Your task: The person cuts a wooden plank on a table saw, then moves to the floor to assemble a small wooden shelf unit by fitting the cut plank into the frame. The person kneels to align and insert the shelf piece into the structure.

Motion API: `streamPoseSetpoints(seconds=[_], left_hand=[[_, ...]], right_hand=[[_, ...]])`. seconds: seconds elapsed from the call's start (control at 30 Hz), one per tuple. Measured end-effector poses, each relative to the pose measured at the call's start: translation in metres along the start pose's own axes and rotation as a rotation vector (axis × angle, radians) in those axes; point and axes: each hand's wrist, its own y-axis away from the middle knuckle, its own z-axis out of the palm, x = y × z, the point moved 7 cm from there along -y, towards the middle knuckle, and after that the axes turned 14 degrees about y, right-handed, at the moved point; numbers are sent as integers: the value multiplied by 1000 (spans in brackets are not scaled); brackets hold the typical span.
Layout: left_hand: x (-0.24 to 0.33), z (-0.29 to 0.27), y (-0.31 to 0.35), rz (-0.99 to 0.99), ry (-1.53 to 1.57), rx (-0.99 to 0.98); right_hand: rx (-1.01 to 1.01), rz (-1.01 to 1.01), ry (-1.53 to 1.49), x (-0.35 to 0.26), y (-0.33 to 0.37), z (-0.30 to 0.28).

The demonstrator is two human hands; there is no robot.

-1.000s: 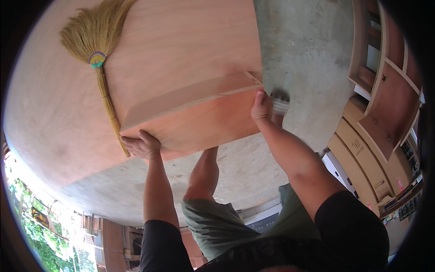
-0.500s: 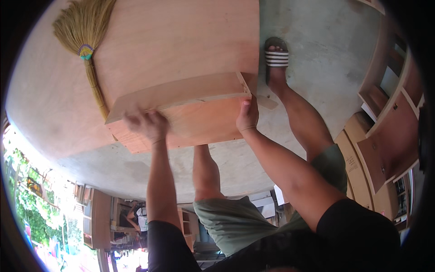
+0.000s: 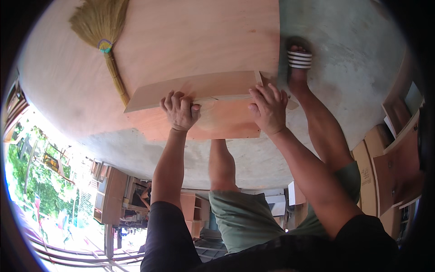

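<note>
A long shallow plywood box [image 3: 226, 120], like a drawer, stands on a plywood sheet in front of my legs. Its near side faces me, and a pale board edge runs along its top. My left hand [image 3: 181, 112] grips that upper edge left of the middle, fingers curled over it and thumb bent against the near side. At the right end, my right hand [image 3: 270, 109] holds the top corner with its fingers over the edge. The inside of the box is mostly hidden.
A straw broom [image 3: 111, 63] lies on the plywood sheet [image 3: 204, 36] at the left. My sandalled foot [image 3: 299, 59] stands on the concrete floor right of the sheet. Cardboard boxes [image 3: 366, 177] and wooden cabinet parts [image 3: 398, 167] stand at the right; shelving [image 3: 108, 195] shows at the lower left.
My left hand has moved right along the top edge and curled onto it. My right hand has shifted from the end to over the corner. The whole view has shifted slightly.
</note>
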Motion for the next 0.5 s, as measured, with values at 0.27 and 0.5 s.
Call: streamPoseSetpoints(seconds=[0.27, 0.5], left_hand=[[-2, 2, 1, -50, 61, -2], [-75, -55, 38, -108, 31, -76]], right_hand=[[-34, -168, 56, -22, -28, -15], [-132, -184, 198, -24, -25, -5]])
